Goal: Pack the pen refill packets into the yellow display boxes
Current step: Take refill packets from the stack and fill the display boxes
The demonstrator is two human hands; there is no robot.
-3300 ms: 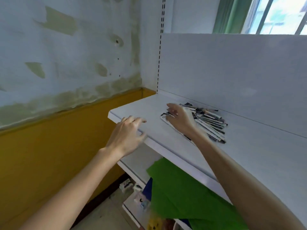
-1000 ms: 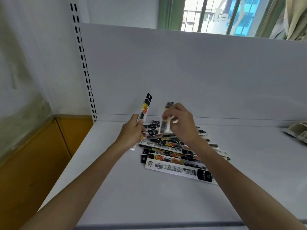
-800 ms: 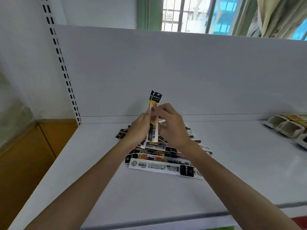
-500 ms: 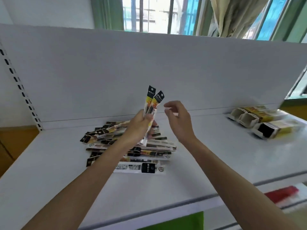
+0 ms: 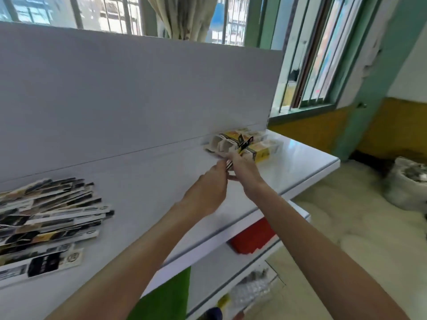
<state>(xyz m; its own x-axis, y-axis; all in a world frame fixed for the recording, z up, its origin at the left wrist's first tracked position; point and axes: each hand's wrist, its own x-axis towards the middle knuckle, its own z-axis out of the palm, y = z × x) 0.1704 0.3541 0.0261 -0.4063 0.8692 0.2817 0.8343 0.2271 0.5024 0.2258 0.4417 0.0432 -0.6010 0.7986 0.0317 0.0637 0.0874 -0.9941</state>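
Evidently mid-delivery: the grip of the left hand [image 5: 206, 192] pinches the held packets [image 5: 246, 144] beside the yellow display boxes [image 5: 262, 152] at the back right corner of the shelf [image 5: 150, 181]. Whether the right hand [image 5: 245, 169] has a grip on them I cannot tell. Next, their tips need steering into an open box.

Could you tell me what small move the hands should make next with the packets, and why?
Probably slide the packets into an open end of the boxes. The left hand and right hand both hold them right there, tips overlapping the boxes in view, and not yet inside.
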